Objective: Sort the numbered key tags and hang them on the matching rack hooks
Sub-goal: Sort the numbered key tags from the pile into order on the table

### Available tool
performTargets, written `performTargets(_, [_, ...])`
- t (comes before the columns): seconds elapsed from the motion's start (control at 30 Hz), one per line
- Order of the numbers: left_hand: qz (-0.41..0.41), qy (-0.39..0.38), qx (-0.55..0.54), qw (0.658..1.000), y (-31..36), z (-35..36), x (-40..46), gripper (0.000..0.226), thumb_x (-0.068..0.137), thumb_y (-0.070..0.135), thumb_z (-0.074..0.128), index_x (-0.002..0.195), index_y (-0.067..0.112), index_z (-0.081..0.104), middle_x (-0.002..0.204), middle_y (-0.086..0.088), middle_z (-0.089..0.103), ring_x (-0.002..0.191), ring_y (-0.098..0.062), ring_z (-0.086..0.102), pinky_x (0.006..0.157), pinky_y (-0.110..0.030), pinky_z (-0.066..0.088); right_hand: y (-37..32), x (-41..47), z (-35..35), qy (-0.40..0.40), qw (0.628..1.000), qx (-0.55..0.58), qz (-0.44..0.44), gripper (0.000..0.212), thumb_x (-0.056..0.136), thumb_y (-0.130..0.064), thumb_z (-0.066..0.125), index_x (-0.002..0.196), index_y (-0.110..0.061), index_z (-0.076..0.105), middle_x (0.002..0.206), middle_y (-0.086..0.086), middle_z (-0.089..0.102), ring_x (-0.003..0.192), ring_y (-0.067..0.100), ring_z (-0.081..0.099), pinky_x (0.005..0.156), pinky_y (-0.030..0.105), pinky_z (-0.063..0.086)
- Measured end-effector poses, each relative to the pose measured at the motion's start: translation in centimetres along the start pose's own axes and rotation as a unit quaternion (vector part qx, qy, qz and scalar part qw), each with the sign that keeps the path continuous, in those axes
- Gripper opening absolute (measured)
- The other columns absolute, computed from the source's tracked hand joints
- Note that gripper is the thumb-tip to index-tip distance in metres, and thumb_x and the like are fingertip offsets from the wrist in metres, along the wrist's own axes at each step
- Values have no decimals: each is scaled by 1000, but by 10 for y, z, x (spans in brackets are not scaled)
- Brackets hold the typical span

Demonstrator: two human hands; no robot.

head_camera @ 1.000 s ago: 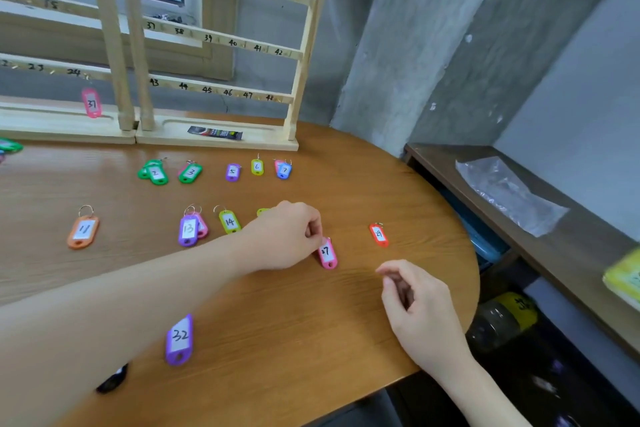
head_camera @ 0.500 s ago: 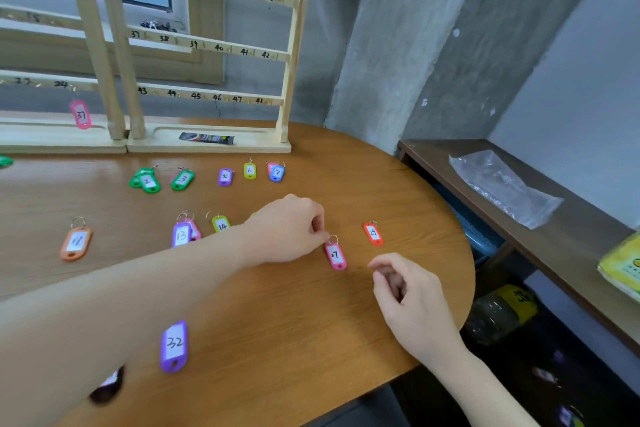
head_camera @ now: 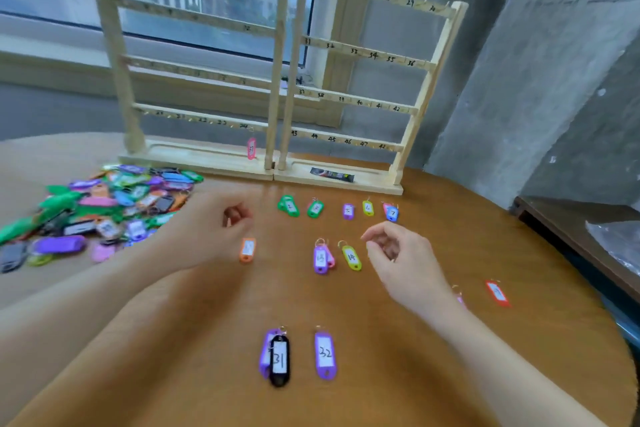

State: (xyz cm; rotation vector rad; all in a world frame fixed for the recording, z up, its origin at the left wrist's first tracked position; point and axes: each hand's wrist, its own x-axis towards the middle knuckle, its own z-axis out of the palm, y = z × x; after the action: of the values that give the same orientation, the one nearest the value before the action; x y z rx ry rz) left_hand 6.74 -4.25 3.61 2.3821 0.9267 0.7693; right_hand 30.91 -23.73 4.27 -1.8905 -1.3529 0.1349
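Note:
Two wooden racks, the left rack (head_camera: 194, 14) and the right rack (head_camera: 360, 100), stand at the table's back with numbered hooks. One pink tag (head_camera: 251, 148) hangs on the left rack's bottom rail. A heap of coloured tags (head_camera: 104, 215) lies at the left. Sorted tags lie in rows: green (head_camera: 289, 206), yellow 14 (head_camera: 351, 256), purple 13 (head_camera: 321, 258), orange (head_camera: 247, 249), black 31 (head_camera: 279, 360), purple 32 (head_camera: 325, 355), red (head_camera: 498, 293). My left hand (head_camera: 214, 229) hovers beside the heap, fingers loosely curled, holding nothing. My right hand (head_camera: 398, 260) hovers over the table's middle, fingers loosely curled, empty.
A small black packet (head_camera: 331, 174) lies in the right rack's base tray. The round wooden table (head_camera: 450, 374) ends at the right, where a dark shelf (head_camera: 571, 229) carries a clear plastic bag (head_camera: 616, 243). A window is behind the racks.
My left hand let go of the pink tag and moved left toward the heap. The view swung left and up, so the heap and rack tops show. My right hand moved over the middle row.

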Motion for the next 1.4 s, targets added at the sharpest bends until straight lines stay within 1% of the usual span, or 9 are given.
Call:
performTargets(0.1, [-30,76,-28,996,-38,-35,-27,9,83,21,71,75,22,68,68,10,66,66,-13,59,62,-23,44,-37,23,35,-40,998,23,-47,15,92,-10,62,90,-22,70,73,-5,66,59,9,54,60,19,43])
performTargets(0.2, [-71,175,-25,982,-71,-61,-48,20,85,4,72,74,19,67,66,10,64,60,-9,54,55,-13,36,-73,40,68,-87,992,29,-89,14,92,-11,62,89,-23,69,73,-7,64,58,12,55,58,17,41])
performTargets(0.4, [-120,298,52,945,-100,-71,-64,10,87,5,70,82,13,70,69,10,59,72,2,56,65,-5,37,-123,68,134,-209,964,-37,-159,11,94,-16,62,93,-22,72,76,-11,63,66,4,54,64,16,43])
performTargets(0.57, [-60,246,105,962,-121,-68,-60,4,81,22,67,78,24,68,74,12,60,75,-20,57,75,-47,49,-139,96,179,-235,950,-84,-187,18,98,-18,59,108,-21,74,86,-16,60,73,3,54,72,25,45])
performTargets(0.77, [-128,171,138,967,-128,-64,-55,19,90,49,62,98,36,74,103,12,54,106,-17,43,87,-31,20,-149,120,211,-249,940,-120,-202,16,96,-29,65,111,-26,72,92,-5,64,83,14,58,80,41,53])
performTargets(0.93, [-133,157,135,969,-132,-63,-56,33,86,58,53,108,42,71,106,16,46,111,-15,41,91,-30,18,-158,130,222,-267,923,-173,-217,15,94,-39,68,106,-31,70,88,-9,59,86,13,56,79,39,52])
performTargets(1.17, [-152,124,158,968,-128,-62,-56,56,85,71,37,121,41,68,118,10,49,116,-16,37,99,-37,22,-158,137,221,-306,914,-166,-210,12,100,-33,61,106,-27,69,86,-13,54,84,10,54,74,31,46])
performTargets(1.27, [-149,114,172,967,-126,-62,-57,50,85,74,48,121,45,66,118,12,45,117,-15,35,97,-35,21,-155,137,220,-314,912,-158,-210,18,98,-36,64,110,-24,72,86,-14,54,84,8,55,75,29,47])
performTargets(1.4, [-150,115,154,970,-123,-64,-58,26,87,65,59,104,46,66,111,17,42,112,-11,33,93,-31,18,-151,137,220,-303,907,-193,-222,19,92,-41,69,108,-30,70,88,-13,52,84,11,55,77,39,54])
